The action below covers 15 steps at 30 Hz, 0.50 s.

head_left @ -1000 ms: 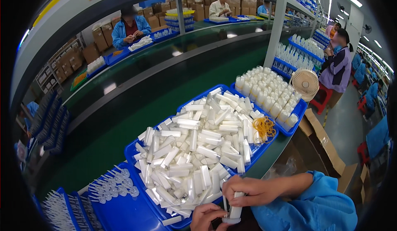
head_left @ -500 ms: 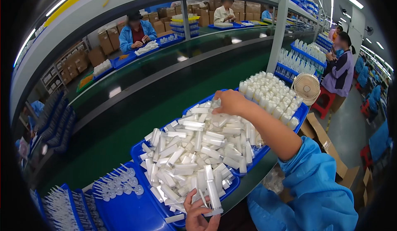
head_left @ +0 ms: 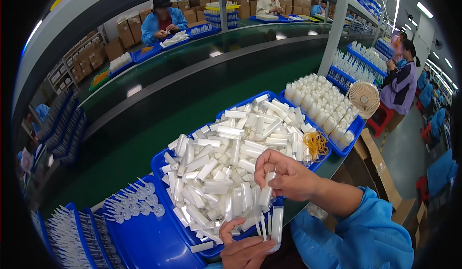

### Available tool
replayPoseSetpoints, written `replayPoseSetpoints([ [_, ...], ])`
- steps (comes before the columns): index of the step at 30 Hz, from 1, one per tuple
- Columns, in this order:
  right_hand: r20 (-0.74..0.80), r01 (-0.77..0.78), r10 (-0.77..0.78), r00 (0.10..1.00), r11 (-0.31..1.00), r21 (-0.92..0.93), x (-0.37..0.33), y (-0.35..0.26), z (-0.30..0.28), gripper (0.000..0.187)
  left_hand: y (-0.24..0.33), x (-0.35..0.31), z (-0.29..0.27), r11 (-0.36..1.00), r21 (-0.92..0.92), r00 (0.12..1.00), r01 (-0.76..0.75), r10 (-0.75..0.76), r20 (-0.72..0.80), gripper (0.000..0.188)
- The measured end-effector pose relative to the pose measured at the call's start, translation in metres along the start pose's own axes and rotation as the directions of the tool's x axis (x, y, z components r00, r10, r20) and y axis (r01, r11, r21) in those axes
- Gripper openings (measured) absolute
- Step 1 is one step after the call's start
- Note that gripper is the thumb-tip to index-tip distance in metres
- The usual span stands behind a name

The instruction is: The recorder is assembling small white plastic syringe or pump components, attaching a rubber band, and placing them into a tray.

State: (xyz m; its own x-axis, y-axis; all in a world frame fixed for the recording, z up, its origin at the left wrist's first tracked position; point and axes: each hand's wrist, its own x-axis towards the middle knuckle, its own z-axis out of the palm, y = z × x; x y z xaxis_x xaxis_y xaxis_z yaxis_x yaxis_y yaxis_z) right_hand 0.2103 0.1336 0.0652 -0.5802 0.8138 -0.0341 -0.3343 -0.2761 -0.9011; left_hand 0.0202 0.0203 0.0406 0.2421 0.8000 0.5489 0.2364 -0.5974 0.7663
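Note:
Low in the view my left hand (head_left: 248, 250) holds a white rectangular plastic piece (head_left: 276, 228) upright, with thin white stems (head_left: 263, 225) standing beside it. My right hand (head_left: 291, 178), just above, pinches a short white piece in a clear sleeve (head_left: 266, 191) between thumb and fingers. The lower end of that piece is close above the stems; I cannot tell whether they touch. Behind both hands a heap of white pieces in clear sleeves (head_left: 211, 165) fills blue trays (head_left: 158, 160).
Yellow rubber bands (head_left: 315, 146) lie on the heap's right side. A blue tray of upright bundled white pieces (head_left: 322, 106) and a small fan (head_left: 364, 98) stand at the right. Stemmed clear discs (head_left: 132, 204) lie in a left tray. A green conveyor (head_left: 192, 95) runs behind; co-workers sit beyond.
My right hand has come back from the far side of the heap toward my left hand, now with a short white piece. My left hand has shifted slightly right with its pieces.

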Motion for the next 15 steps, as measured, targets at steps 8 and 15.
replayPoseSetpoints([
  [8, 0.132, -0.018, -0.002, 0.991, 0.988, 0.151, -0.006, 0.011, -0.003, 0.032, 0.005, 0.004, 0.002, 0.999, -0.016, 0.999, 0.03, -0.029, 0.023, 0.007],
  [15, 0.357, 0.106, -0.024, 0.934, 0.971, -0.214, -0.008, 0.001, -0.018, 0.025, 0.004, -0.001, 0.002, 0.995, -0.052, 0.994, 0.086, -0.083, 0.066, 0.007],
])
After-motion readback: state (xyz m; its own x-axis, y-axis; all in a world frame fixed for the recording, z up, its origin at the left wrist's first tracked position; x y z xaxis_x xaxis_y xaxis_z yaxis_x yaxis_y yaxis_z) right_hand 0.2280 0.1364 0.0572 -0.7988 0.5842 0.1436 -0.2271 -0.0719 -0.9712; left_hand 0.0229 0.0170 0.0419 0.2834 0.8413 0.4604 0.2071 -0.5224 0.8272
